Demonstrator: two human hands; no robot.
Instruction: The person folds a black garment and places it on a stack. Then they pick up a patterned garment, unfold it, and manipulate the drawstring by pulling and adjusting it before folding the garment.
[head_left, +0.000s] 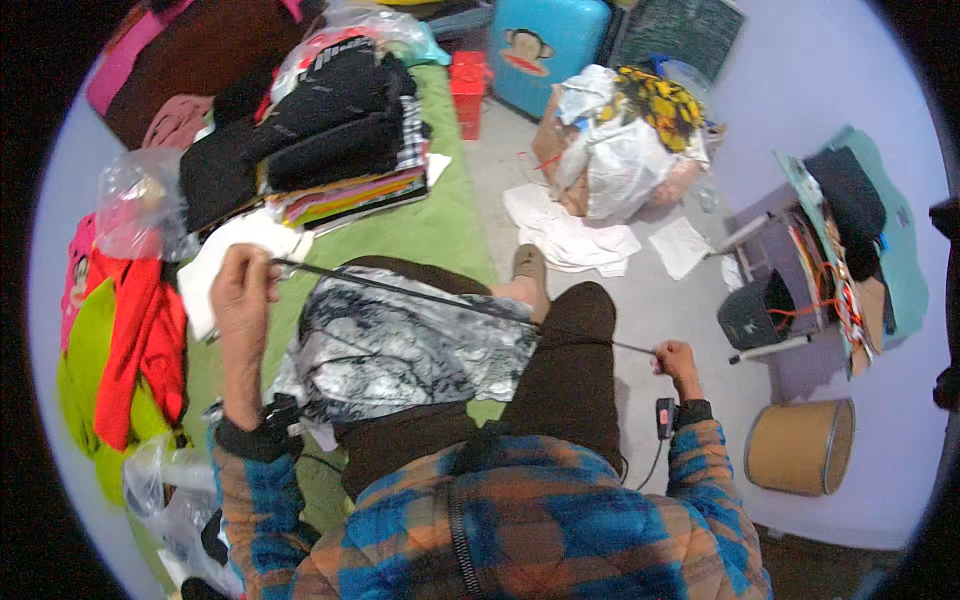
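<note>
A thin black cord (409, 292) runs almost straight between my two hands, above my lap. My left hand (244, 292) grips its left end, raised over the side of the green bedding. The cord's other end is pinched in the fingers of my right hand (676, 364), out past my right knee. Below the cord, a grey-and-white marbled cloth item (397, 352) lies across my bent left leg. Whether the cord is joined to that cloth cannot be seen. A small black device (664, 418) with a cable is at my right cuff.
Stacked folded clothes (337, 150) lie on the green bedding (450, 202). Red and lime garments (131, 352) are at left. Ahead are a blue suitcase (547, 52), a red box (468, 94) and a white plastic bag (630, 165). A cardboard drum (799, 448) and a black bin (754, 311) stand right.
</note>
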